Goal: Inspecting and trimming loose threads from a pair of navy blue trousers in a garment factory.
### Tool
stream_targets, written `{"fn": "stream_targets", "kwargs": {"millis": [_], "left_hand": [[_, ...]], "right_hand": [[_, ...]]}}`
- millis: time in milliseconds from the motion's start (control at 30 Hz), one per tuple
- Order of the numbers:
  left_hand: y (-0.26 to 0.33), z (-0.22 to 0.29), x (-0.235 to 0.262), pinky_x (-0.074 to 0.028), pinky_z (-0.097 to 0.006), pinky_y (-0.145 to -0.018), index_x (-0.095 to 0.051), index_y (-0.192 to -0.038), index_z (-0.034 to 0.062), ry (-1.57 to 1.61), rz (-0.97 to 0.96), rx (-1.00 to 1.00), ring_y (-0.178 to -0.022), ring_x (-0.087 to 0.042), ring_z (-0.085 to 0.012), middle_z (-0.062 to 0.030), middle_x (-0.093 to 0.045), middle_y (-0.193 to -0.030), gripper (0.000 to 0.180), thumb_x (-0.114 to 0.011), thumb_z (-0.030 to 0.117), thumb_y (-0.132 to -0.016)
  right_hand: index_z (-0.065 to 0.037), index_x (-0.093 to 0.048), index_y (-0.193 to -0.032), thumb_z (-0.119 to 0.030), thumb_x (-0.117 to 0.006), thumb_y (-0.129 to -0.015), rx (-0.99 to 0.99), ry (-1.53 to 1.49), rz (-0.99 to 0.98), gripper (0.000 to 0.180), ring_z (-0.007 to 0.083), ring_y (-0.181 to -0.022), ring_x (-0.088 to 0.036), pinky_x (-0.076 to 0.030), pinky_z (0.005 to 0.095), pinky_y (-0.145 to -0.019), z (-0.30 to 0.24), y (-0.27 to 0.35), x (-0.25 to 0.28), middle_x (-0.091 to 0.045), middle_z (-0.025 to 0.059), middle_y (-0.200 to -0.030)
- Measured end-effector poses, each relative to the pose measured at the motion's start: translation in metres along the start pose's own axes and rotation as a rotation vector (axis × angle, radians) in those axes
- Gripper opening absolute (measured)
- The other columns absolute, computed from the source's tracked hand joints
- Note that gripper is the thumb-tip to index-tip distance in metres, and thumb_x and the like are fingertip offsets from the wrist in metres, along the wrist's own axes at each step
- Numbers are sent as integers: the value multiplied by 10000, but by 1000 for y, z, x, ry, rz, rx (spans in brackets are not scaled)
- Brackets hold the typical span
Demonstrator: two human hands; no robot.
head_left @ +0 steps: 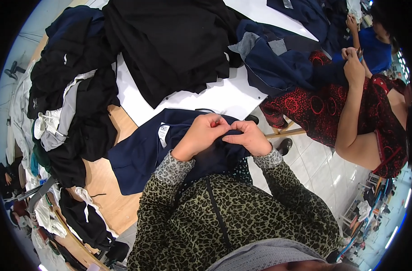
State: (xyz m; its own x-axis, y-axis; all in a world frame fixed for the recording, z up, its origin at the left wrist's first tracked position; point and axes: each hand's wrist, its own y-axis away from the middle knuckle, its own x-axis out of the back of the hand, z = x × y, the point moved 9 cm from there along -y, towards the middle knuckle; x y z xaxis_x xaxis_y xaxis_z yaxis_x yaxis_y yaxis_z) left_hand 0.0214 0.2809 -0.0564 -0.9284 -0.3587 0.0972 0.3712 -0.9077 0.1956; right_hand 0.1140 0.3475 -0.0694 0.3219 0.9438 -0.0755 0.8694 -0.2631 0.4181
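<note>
A navy blue garment [138, 151] with a white label [163, 134] lies over my lap and the table's near edge. My left hand [202, 137] is closed in a pinch at its upper edge. Something small and red [215, 123] shows among the left fingers, too covered to name. Right beside it, my right hand [250, 138] pinches the same navy cloth between thumb and forefinger. The fingertips of both hands nearly meet, and the exact bit of cloth between them is hidden.
A large black cloth pile [170, 45] covers the white table top [188, 100]. More black garments [75, 99] heap up at the left, beside bare wood [118, 205]. Navy pieces [278, 63] lie at the right, near a co-worker in red-patterned black clothing [319, 108]. Another person in blue [376, 49] sits beyond.
</note>
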Motion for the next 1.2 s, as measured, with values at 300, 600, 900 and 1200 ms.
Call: {"fn": "stream_targets", "kwargs": {"millis": [300,600,900,1200], "left_hand": [[9,-3,27,-391,-183,-604,-627,-999,-2,153,79,110,-673,-472,-32,35,-557,-771,216,-674,128,-833],[8,5,1,-432,-246,-616,-666,-980,-7,156,-43,88,-655,-504,-81,-47,-614,-771,298,-746,171,-755],[2,8,3,-371,-199,-583,-642,-859,-17,-47,21,46,-649,-447,-35,52,-556,-735,157,-666,138,-857],[-5,10,1,-362,-204,-544,-635,-846,-25,14,-18,8,-605,-431,-29,58,-519,-651,150,-649,124,-856]], "right_hand": [[38,-649,-913,-7,-709,-759,-126,-335,-20,171,89,-759,-604,-468,204,-715,10,-3,8,-664,46,-847],[20,-653,-906,-6,-704,-761,8,-241,-2,156,74,-754,-588,-466,205,-706,-2,-1,11,-660,35,-841],[25,-644,-910,-4,-712,-753,-7,-55,-5,173,81,-767,-596,-476,212,-719,-6,-1,7,-659,38,-838],[39,-637,-902,21,-702,-750,-84,-225,-39,166,84,-766,-600,-475,206,-714,8,-5,9,-659,52,-852]]}}
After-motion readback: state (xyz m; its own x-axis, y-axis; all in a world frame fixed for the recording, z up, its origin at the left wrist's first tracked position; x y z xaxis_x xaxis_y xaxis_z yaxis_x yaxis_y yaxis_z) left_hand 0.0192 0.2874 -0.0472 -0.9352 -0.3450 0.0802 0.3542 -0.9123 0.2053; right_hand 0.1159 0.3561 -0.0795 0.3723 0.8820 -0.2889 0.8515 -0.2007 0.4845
